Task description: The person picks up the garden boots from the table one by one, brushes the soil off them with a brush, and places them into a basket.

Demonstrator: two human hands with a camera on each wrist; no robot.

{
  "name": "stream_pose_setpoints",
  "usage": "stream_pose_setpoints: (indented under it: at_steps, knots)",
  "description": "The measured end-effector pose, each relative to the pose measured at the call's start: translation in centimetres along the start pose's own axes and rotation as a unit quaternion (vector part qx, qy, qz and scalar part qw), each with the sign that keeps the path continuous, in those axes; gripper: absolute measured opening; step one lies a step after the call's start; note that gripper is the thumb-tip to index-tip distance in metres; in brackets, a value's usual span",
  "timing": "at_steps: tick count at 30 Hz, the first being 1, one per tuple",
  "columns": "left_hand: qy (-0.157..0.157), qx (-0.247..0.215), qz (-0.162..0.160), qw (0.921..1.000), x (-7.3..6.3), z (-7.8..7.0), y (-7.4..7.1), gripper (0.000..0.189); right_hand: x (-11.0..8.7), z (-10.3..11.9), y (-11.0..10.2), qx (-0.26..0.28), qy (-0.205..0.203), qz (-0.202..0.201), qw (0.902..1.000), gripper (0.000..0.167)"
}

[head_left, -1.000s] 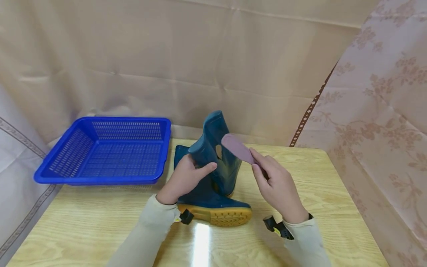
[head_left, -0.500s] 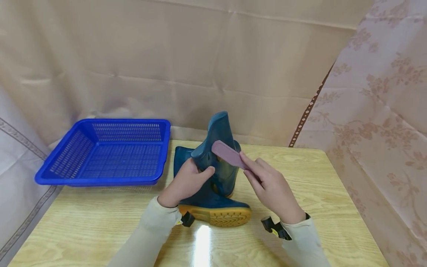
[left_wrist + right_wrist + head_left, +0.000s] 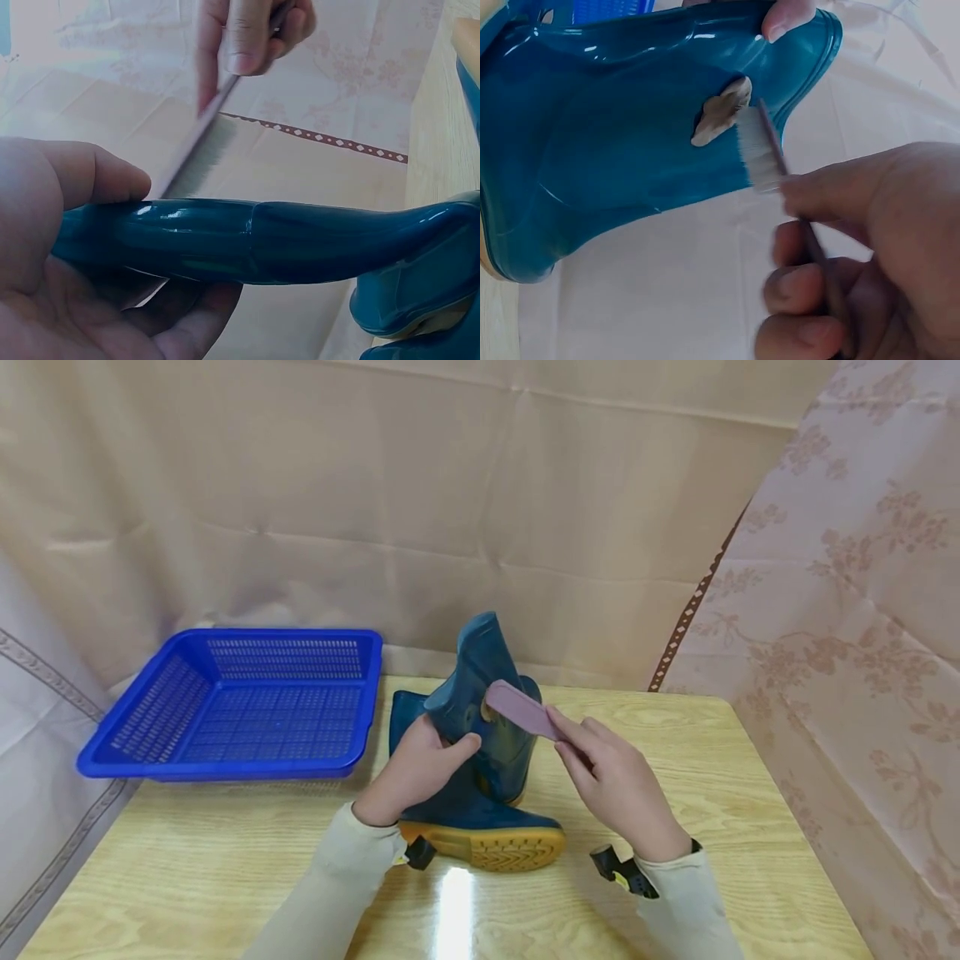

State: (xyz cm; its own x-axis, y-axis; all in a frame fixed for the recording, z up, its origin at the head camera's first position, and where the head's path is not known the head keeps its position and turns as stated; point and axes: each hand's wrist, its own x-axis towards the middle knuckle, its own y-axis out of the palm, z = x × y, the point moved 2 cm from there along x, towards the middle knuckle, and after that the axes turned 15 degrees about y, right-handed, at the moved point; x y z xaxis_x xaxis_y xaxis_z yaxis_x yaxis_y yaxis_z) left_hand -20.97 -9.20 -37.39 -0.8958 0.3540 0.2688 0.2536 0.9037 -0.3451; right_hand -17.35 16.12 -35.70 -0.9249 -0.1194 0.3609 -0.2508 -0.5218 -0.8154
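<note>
My left hand (image 3: 420, 768) grips a teal rubber boot (image 3: 480, 652) by the upper shaft, thumb on the near side. The boot stands tilted on the table. On its shaft is a brown-and-white smear (image 3: 721, 114), perhaps mud. In my right hand (image 3: 618, 785) is a brush with a mauve back (image 3: 521, 710) and pale bristles (image 3: 757, 154); I hold it by the handle. In the right wrist view the bristles are at the edge of the smear; contact is hard to tell. A second boot (image 3: 517, 843) lies on its side in front, its yellow treaded sole facing me.
A blue perforated plastic basket (image 3: 277, 718) stands at the left of the wood-grain table (image 3: 225, 860). Beige cloth (image 3: 390, 510) hangs behind the table, and floral cloth (image 3: 885, 652) hangs on the right. Each wrist carries a small black camera.
The brush has moved left and down to the boot shaft, then slightly back right. The boot's top tipped right and has swung back left. My left hand keeps its grip.
</note>
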Motion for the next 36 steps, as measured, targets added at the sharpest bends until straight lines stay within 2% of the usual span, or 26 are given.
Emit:
stream_pose_setpoints:
  at_steps: [4,9,21,29,33,36]
  knots:
    - [0.017,-0.002,0.006,0.9998,-0.02,-0.12,0.11,0.038,0.01,0.38,-0.12,0.030,-0.036,-0.029,0.9985,0.049]
    - [0.026,-0.006,-0.002,0.9996,-0.07,-0.15,0.29,0.042,0.03,0.72,0.08,0.042,-0.064,-0.031,0.9966,0.050]
    - [0.017,0.006,-0.012,0.9998,0.18,0.10,0.27,0.046,0.02,0.33,-0.04,0.015,-0.032,-0.040,0.9986,0.044]
    - [0.004,-0.005,-0.013,0.9999,0.24,0.12,0.12,0.044,0.31,0.17,-0.35,-0.003,-0.009,-0.044,0.9990,0.042]
    - [0.006,-0.018,-0.009,0.9998,0.15,-0.01,0.12,0.045,0.28,0.24,-0.36,0.016,-0.002,-0.049,0.9987,0.042]
    - [0.013,-0.017,-0.005,0.9997,0.08,-0.03,0.24,0.045,0.13,0.40,-0.30,0.045,-0.021,-0.046,0.9977,0.044]
